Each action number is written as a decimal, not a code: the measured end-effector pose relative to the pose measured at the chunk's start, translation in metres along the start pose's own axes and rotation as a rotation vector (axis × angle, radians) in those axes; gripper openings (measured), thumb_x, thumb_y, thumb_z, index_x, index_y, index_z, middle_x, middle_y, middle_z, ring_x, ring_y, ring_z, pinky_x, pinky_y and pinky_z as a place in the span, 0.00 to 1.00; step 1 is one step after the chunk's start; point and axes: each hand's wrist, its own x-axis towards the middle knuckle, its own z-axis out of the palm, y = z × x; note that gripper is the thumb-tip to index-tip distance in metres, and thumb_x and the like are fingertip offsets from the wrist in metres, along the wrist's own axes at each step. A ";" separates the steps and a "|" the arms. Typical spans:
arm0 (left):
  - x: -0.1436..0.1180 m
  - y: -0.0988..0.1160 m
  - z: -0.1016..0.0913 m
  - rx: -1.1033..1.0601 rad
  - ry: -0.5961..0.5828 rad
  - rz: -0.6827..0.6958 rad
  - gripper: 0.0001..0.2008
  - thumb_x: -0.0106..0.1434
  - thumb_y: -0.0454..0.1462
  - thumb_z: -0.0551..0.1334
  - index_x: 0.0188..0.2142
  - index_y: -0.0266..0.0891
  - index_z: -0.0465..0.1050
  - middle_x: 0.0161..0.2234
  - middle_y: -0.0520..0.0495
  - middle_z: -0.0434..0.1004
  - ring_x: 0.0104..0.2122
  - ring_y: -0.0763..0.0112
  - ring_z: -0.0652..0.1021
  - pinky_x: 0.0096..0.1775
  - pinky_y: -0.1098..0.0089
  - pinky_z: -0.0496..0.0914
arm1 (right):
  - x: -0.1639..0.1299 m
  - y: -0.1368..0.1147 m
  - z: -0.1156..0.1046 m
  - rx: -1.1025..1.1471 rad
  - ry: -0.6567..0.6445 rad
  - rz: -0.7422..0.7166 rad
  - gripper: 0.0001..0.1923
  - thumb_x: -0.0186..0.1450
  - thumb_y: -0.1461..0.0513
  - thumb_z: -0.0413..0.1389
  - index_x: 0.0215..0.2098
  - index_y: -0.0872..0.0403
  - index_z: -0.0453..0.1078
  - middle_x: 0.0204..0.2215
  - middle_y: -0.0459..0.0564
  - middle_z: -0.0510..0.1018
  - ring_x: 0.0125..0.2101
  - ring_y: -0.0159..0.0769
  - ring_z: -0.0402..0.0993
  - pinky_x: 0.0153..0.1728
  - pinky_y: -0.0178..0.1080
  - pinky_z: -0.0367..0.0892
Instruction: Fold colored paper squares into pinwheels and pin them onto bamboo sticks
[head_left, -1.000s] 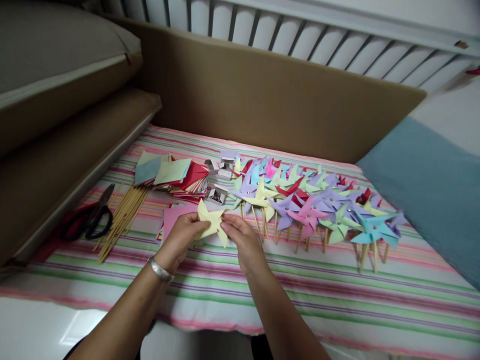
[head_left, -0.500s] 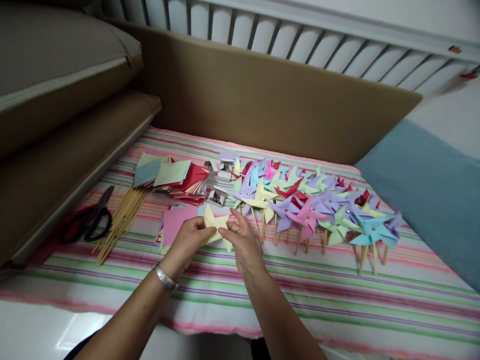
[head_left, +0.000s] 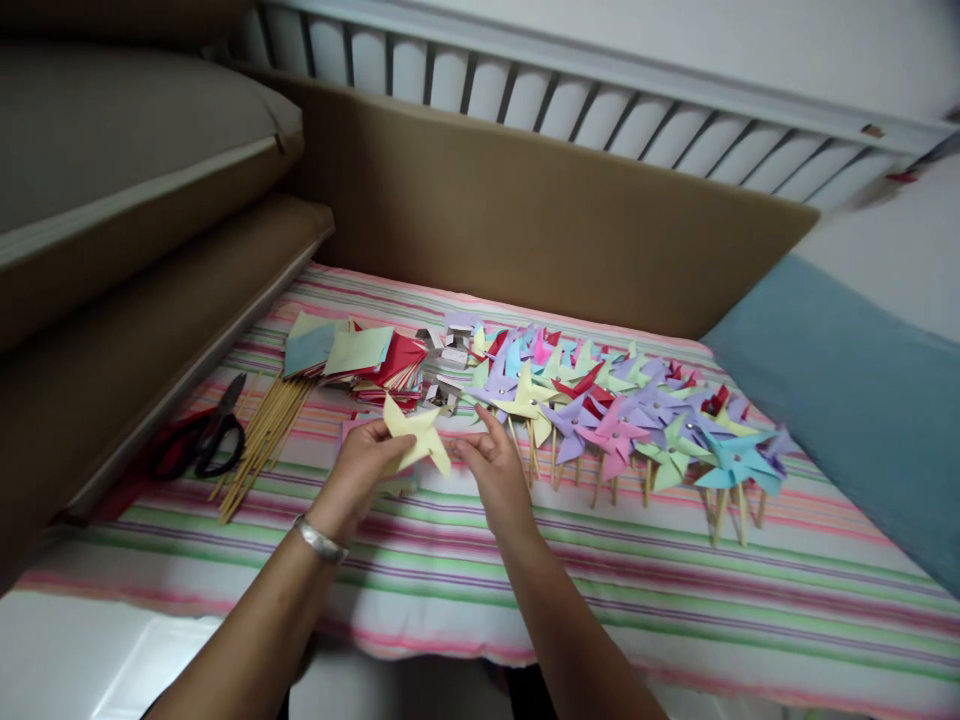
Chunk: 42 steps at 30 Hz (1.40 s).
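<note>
My left hand (head_left: 367, 458) pinches a pale yellow paper pinwheel (head_left: 421, 436) between thumb and fingers. Its blades are folded toward the centre, and no stick shows on it. To the right of the pinwheel, my right hand (head_left: 495, 470) is off the paper with its fingers apart, and I see nothing in it. Beyond both hands stand small open boxes (head_left: 442, 394), their contents too small to name. Close to the right hand, finished pinwheels on sticks (head_left: 616, 434) lie in rows, in yellow, purple, pink, green, red and blue.
A stack of coloured paper squares (head_left: 360, 352) lies behind my left hand. Wooden sticks (head_left: 262, 450) and black-handled scissors (head_left: 217, 430) are farther left. Brown cushions (head_left: 187, 270) rise at the left, and a brown panel (head_left: 525, 200) stands behind the striped cloth (head_left: 600, 580).
My right hand has let go of the yellow pinwheel and moved slightly right. My left hand still holds it, now turned so more of its blades show. The view has shifted slightly.
</note>
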 end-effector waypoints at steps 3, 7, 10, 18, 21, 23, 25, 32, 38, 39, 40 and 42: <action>-0.001 0.017 -0.020 -0.091 0.086 0.079 0.14 0.39 0.34 0.69 0.29 0.32 0.77 0.25 0.47 0.80 0.23 0.71 0.75 0.28 0.73 0.66 | 0.020 0.005 -0.001 -0.621 -0.021 -0.055 0.19 0.63 0.58 0.47 0.51 0.55 0.66 0.32 0.48 0.78 0.34 0.34 0.74 0.35 0.35 0.67; -0.008 0.032 -0.044 -0.163 0.125 0.167 0.16 0.39 0.35 0.69 0.31 0.32 0.78 0.24 0.47 0.79 0.22 0.70 0.75 0.28 0.73 0.67 | 0.054 0.004 0.013 -0.948 -0.072 -0.062 0.13 0.62 0.62 0.49 0.41 0.51 0.73 0.37 0.50 0.79 0.40 0.38 0.73 0.40 0.38 0.65; -0.011 0.038 -0.059 -0.186 0.137 0.210 0.17 0.39 0.35 0.69 0.33 0.32 0.78 0.25 0.47 0.80 0.25 0.69 0.76 0.30 0.72 0.68 | 0.075 -0.003 0.029 -1.146 -0.108 -0.025 0.12 0.63 0.63 0.49 0.38 0.52 0.74 0.38 0.54 0.78 0.43 0.44 0.72 0.42 0.41 0.63; -0.015 0.052 -0.083 -0.186 0.094 0.213 0.19 0.41 0.37 0.69 0.35 0.34 0.78 0.29 0.47 0.81 0.30 0.67 0.77 0.33 0.73 0.68 | 0.115 -0.016 0.058 -1.451 -0.201 0.245 0.14 0.64 0.58 0.52 0.46 0.56 0.66 0.44 0.51 0.72 0.41 0.37 0.71 0.41 0.45 0.69; -0.015 0.052 -0.084 -0.184 0.068 0.193 0.18 0.41 0.37 0.69 0.35 0.35 0.77 0.29 0.49 0.81 0.29 0.69 0.77 0.32 0.75 0.68 | 0.116 -0.019 0.060 -1.475 -0.207 0.264 0.15 0.64 0.58 0.53 0.48 0.56 0.65 0.45 0.52 0.71 0.42 0.38 0.71 0.41 0.44 0.69; -0.014 0.051 -0.083 -0.183 0.073 0.163 0.17 0.41 0.36 0.70 0.34 0.36 0.77 0.28 0.49 0.81 0.28 0.70 0.77 0.31 0.75 0.68 | 0.113 -0.020 0.060 -1.481 -0.200 0.249 0.15 0.65 0.58 0.52 0.48 0.56 0.65 0.46 0.52 0.71 0.42 0.38 0.71 0.41 0.45 0.69; -0.012 0.049 -0.081 -0.190 0.071 0.142 0.18 0.40 0.36 0.70 0.34 0.36 0.77 0.28 0.48 0.81 0.28 0.70 0.77 0.31 0.75 0.69 | 0.109 -0.021 0.060 -1.484 -0.184 0.235 0.15 0.65 0.58 0.52 0.48 0.56 0.65 0.46 0.52 0.71 0.42 0.38 0.71 0.41 0.45 0.69; -0.013 0.045 -0.068 -0.188 0.049 0.136 0.18 0.39 0.35 0.70 0.33 0.34 0.77 0.27 0.47 0.81 0.26 0.69 0.78 0.29 0.74 0.69 | 0.096 -0.019 0.051 -1.427 -0.171 0.132 0.14 0.65 0.58 0.52 0.46 0.56 0.66 0.44 0.51 0.72 0.41 0.37 0.71 0.41 0.45 0.69; -0.014 0.045 -0.069 -0.163 0.064 0.145 0.18 0.40 0.37 0.69 0.34 0.32 0.77 0.29 0.45 0.81 0.27 0.67 0.78 0.30 0.73 0.69 | 0.094 -0.020 0.042 -1.281 -0.139 0.051 0.11 0.65 0.59 0.49 0.38 0.56 0.71 0.37 0.52 0.76 0.37 0.36 0.73 0.35 0.37 0.65; -0.013 0.044 -0.070 -0.163 0.068 0.147 0.18 0.40 0.37 0.69 0.34 0.32 0.77 0.29 0.45 0.81 0.27 0.67 0.78 0.30 0.73 0.69 | 0.091 -0.020 0.039 -1.252 -0.126 0.042 0.11 0.65 0.60 0.49 0.38 0.55 0.71 0.36 0.53 0.77 0.37 0.36 0.73 0.33 0.35 0.63; -0.013 0.043 -0.071 -0.165 0.073 0.148 0.19 0.40 0.37 0.70 0.34 0.32 0.77 0.28 0.45 0.80 0.27 0.67 0.78 0.30 0.73 0.69 | 0.087 -0.019 0.035 -1.222 -0.114 0.034 0.11 0.64 0.60 0.48 0.38 0.55 0.71 0.37 0.53 0.77 0.37 0.36 0.73 0.32 0.34 0.62; -0.012 0.042 -0.072 -0.170 0.078 0.147 0.19 0.39 0.36 0.70 0.34 0.32 0.77 0.28 0.45 0.80 0.26 0.68 0.77 0.29 0.73 0.69 | 0.073 -0.015 0.024 -1.162 -0.110 0.023 0.12 0.64 0.61 0.47 0.39 0.54 0.71 0.37 0.52 0.78 0.36 0.35 0.73 0.31 0.33 0.61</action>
